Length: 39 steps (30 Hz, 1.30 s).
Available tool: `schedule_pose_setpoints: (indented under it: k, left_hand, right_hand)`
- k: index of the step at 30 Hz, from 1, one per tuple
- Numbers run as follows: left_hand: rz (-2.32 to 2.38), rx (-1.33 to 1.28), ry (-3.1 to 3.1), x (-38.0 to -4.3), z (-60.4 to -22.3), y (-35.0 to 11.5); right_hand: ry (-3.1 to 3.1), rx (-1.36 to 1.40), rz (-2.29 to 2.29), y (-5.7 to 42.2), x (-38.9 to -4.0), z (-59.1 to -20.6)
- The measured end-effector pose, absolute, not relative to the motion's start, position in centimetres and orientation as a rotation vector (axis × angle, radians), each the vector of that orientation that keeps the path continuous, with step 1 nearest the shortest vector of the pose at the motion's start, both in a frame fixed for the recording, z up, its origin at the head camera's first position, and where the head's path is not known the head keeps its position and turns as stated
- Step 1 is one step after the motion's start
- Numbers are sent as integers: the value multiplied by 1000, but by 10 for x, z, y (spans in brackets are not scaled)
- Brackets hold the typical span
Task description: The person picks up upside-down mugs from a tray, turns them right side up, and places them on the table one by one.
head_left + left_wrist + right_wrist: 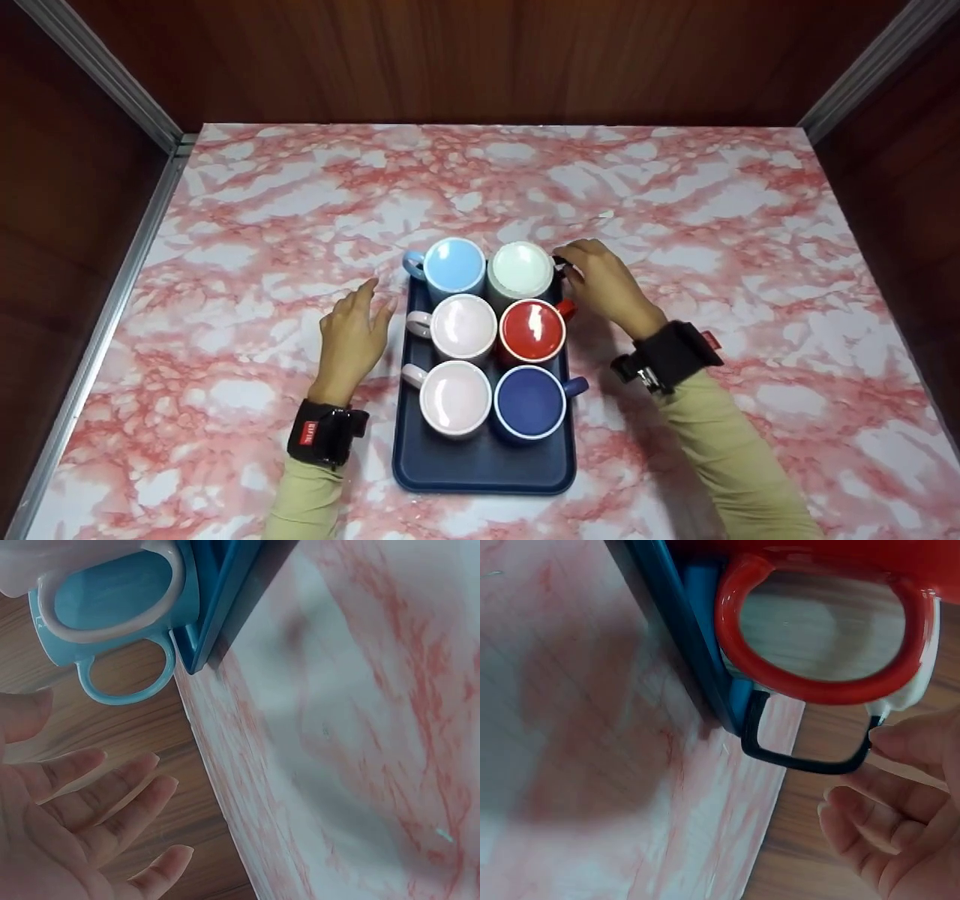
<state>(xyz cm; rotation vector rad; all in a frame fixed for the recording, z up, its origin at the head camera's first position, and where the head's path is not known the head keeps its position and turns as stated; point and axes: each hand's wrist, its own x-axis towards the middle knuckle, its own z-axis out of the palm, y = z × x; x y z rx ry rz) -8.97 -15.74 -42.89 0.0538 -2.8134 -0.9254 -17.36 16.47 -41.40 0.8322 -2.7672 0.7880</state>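
My right hand (pixel 604 285) is at the far right of the dark blue tray (pixel 484 469), where thumb and fingertips pinch the black handle (pixel 802 763) of a white mug (pixel 523 268). The red mug (pixel 532 330) stands just nearer, its handle toward the same hand. Left of the tray, my left hand (pixel 351 341) hovers with fingers spread, touching nothing. Closest to it are the handles of a light blue mug (pixel 454 264) and a pale pink mug (pixel 463 327). Another pale pink mug (pixel 455 397) and a dark blue mug (pixel 529 403) form the near row.
A table with a red and white marbled top (pixel 300 195) lies under the tray. Dark wood-grain panels (pixel 480 60) enclose it at the back and both sides, with metal strips (pixel 105 67) at the corners. The tray's near end shows bare surface.
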Motion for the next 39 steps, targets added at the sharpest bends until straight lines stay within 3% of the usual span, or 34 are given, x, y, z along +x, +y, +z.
schedule_pose_setpoints:
  k: [20,39]
  left_hand:
    - [-930,44,-2798,-84,-432,-160]
    - [-959,-14,-2628,-82,-422,-156]
  right_hand:
    - [-2762,960,660,155,-185,-420]
    - [-2689,886,774,169,-175,-421]
